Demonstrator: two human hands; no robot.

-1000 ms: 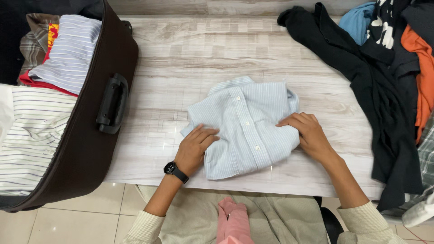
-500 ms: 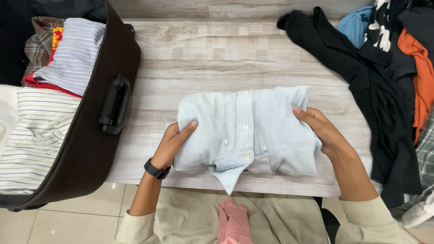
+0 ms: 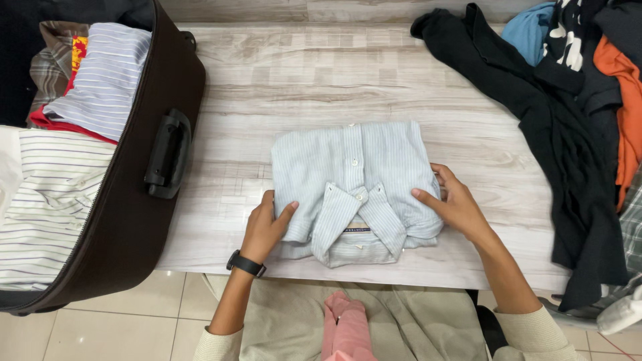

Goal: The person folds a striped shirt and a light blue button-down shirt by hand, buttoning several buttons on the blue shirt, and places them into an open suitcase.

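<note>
Your left hand [image 3: 264, 227] and right hand [image 3: 455, 207] grip the 2 sides of the folded pale blue striped shirt [image 3: 354, 187], fingers closed on the cloth with each thumb lying on top. The shirt lies on the light wood-grain table [image 3: 294, 80] near its front edge, collar toward you. The open dark suitcase [image 3: 140, 200] with folded shirts stands to your left, and a heap of dark clothes [image 3: 555, 100] lies to your right.

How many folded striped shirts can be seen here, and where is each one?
3. A light blue striped shirt lies on the table between both hands. A blue-and-white striped shirt and a white dark-striped shirt lie in the dark brown suitcase. Others may be hidden underneath.
</note>
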